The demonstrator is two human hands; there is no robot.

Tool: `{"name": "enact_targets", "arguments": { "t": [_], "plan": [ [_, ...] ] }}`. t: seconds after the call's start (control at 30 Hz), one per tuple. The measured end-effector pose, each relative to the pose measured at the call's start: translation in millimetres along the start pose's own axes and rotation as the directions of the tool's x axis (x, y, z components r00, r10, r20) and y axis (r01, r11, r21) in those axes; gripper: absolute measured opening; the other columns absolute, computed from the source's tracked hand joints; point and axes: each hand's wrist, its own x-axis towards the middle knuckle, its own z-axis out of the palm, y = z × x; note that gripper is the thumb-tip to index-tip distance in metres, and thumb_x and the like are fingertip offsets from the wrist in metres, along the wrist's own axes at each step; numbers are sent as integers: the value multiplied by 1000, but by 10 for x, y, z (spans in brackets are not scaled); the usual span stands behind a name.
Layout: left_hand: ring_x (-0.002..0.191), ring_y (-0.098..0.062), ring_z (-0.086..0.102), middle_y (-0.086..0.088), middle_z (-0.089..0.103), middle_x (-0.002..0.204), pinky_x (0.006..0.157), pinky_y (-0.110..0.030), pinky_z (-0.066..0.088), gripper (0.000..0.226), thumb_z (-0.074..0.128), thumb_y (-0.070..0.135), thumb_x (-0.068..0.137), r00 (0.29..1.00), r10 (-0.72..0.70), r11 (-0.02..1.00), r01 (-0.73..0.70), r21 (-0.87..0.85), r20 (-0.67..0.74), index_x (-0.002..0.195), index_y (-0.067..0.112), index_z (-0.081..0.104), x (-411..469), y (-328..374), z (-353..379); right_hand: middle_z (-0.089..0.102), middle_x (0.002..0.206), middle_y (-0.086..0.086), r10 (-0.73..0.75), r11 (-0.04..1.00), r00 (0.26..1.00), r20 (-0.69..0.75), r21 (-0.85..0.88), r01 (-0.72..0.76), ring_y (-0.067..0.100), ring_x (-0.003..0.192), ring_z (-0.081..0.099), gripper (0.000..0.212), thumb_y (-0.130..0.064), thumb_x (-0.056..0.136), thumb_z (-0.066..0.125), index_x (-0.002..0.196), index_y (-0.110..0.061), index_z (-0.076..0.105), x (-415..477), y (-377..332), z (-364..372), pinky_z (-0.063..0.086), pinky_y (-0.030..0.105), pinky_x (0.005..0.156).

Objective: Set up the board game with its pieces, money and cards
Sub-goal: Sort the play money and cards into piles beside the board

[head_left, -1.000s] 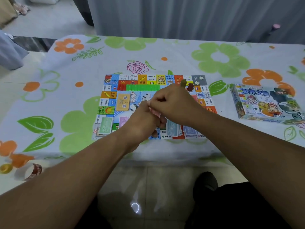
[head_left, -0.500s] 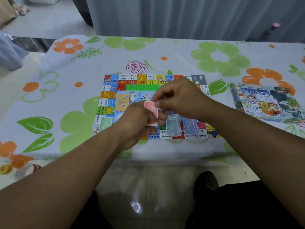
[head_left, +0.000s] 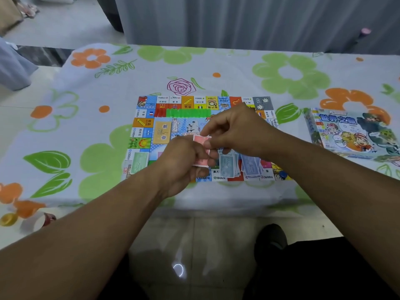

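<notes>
A colourful game board (head_left: 151, 109) lies flat on the flowered tablecloth. My left hand (head_left: 181, 163) grips a small stack of red paper notes (head_left: 201, 140) over the board's near half. My right hand (head_left: 236, 131) pinches the top edge of the same stack from the right. Light blue notes (head_left: 227, 163) and darker blue notes (head_left: 251, 165) lie fanned on the board's near edge. A green note pile (head_left: 139, 162) sits at the near left corner. A yellow card pile (head_left: 162, 132) and a row of green plastic pieces (head_left: 187, 113) rest further back.
The game box (head_left: 350, 133) lies on the table to the right of the board. A roll of tape (head_left: 48, 218) and a yellow ring (head_left: 8, 219) sit near the table's front left edge. Grey curtains hang behind the table.
My right hand has drawn back from the far right of the board to the red notes. The red stack now shows between both hands, raised slightly.
</notes>
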Motion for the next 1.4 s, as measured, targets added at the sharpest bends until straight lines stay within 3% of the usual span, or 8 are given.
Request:
{"name": "enact_targets", "arguments": {
  "t": [0.17, 0.33, 0.5, 0.63, 0.73, 0.87, 1.2, 1.4],
  "plan": [
    [58, -18, 64, -10, 68, 73, 46, -25, 47, 29, 39, -10, 82, 1000, -8, 1000, 8, -14, 5, 91, 3, 63, 21, -25, 7, 68, 56, -4, 25, 998, 1000, -7, 60, -25, 6, 52, 65, 22, 5, 75, 83, 83, -14, 76, 4, 19, -8, 56, 20, 55],
    [91, -32, 74, -20, 74, 102, 59, -31, 59, 38, 35, -6, 88, 997, -57, 998, 58, -5, 47, 115, 1, 61, 52, -46, -38, 69, 57, 1, 114, 988, 993, -11, 106, -112, 12, 53, 67, 21, 6, 73, 84, 83, -10, 77, 19, 84, -53, 62, 29, 60],
    [74, -27, 75, -16, 76, 93, 51, -29, 54, 34, 34, 1, 95, 991, -118, 989, 112, 99, 55, 119, 8, 57, 34, -89, -39, 71, 62, 5, 116, 987, 993, 4, 116, -115, 14, 54, 69, 19, 4, 73, 85, 84, -9, 78, 22, 119, -30, 57, 23, 56],
    [49, -16, 52, -16, 73, 84, 46, -25, 41, 30, 37, -1, 91, 993, -114, 993, 113, 45, 7, 111, 6, 58, 51, -106, -24, 71, 61, 4, 120, 984, 993, 6, 131, -120, 15, 55, 70, 20, 5, 73, 84, 83, -11, 77, 39, 148, -21, 57, 22, 56],
    [48, -14, 42, -17, 72, 86, 44, -24, 34, 27, 39, -1, 91, 992, -127, 992, 127, 5, 7, 110, 7, 57, 55, -98, -26, 70, 60, 2, 121, 983, 993, 10, 138, -121, 14, 55, 70, 21, 5, 73, 84, 83, -11, 77, 49, 151, -15, 57, 23, 56],
    [48, -12, 37, -7, 69, 69, 43, -22, 29, 25, 39, 0, 92, 992, -122, 992, 122, 31, -17, 108, 6, 58, 54, -107, -32, 72, 67, 9, 115, 980, 993, 29, 162, -119, 15, 57, 70, 14, 0, 76, 83, 87, -7, 78, 38, 147, -19, 58, 24, 58],
    [50, -12, 34, -13, 72, 79, 45, -24, 29, 31, 39, -5, 90, 991, -130, 990, 131, 50, -21, 111, 2, 60, 57, -115, -46, 73, 71, 15, 103, 981, 995, 14, 164, -104, 18, 60, 71, 10, 2, 80, 80, 86, -5, 77, 24, 154, -31, 59, 26, 59],
    [49, -11, 34, -8, 66, 75, 42, -22, 26, 25, 40, 0, 93, 991, -132, 989, 134, 60, -29, 104, 10, 60, 65, -145, -41, 73, 69, 12, 89, 989, 996, 24, 116, -91, 20, 63, 72, 8, 1, 79, 81, 82, -6, 78, 40, 143, -7, 61, 28, 62]
  ]
}}
